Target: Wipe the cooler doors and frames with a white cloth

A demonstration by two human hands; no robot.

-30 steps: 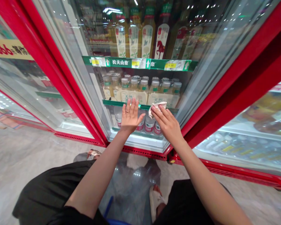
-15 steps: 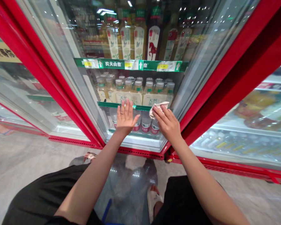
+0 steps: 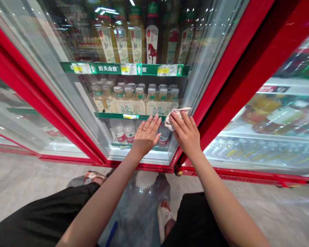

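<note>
My right hand point(image 3: 187, 133) presses a crumpled whitish cloth point(image 3: 169, 122) against the glass door point(image 3: 154, 156) of a drinks fridge, close to the door's right edge. The cloth sticks out past the fingertips and on their left side. To its left, my left hand point(image 3: 146, 135) lies open and flat on or just off the glass, with a ring on one finger and nothing in it. Behind the glass, bottles with cream labels point(image 3: 131, 106) stand on a shelf just above my hands. Part of the bottom row of red-labelled bottles point(image 3: 129, 132) is hidden by my hands.
Red frames point(image 3: 237, 65) border the door on both sides. Another fridge with bottles point(image 3: 262, 113) stands to the right, and one more glass door point(image 3: 64, 137) is on the left. A thin blue bar point(image 3: 111, 234) shows between my legs, above the grey floor point(image 3: 12, 185).
My view has turned a little to the right. Both hands have slid rightward over the glass, the cloth moving with the right one, and the left hand is now nearer to the cloth.
</note>
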